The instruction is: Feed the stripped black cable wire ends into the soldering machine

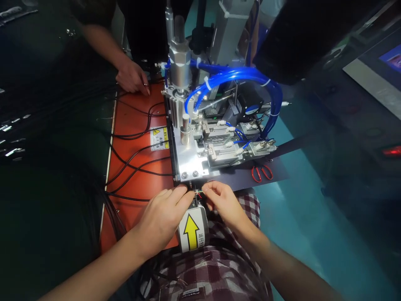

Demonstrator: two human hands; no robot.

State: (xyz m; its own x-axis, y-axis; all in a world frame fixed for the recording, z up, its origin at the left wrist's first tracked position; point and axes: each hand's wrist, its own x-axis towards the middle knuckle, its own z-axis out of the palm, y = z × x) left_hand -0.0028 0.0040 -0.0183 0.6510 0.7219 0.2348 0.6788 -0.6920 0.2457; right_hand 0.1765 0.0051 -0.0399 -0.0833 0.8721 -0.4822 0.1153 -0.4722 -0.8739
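Note:
My left hand (166,211) is closed in a pinch at the front end of the metal machine (188,161). Facing it, my right hand (222,198) pinches with thumb and forefinger. Thin coloured wires (198,193), red and green among them, show in the small gap between my fingertips, and both hands grip them. Their ends are hidden by my fingers. Right below the wires is a white guard (202,217) with a yellow arrow (191,232). A black cable (134,196) runs over the orange surface toward my left hand.
Several black cables cross the orange worktop (131,121), which bears a warning label (159,139). Blue air tubes (238,75) arch over the machine's cylinders. Red-handled scissors (262,173) lie on the dark plate at right. A co-worker's hand (133,77) rests at the worktop's far end.

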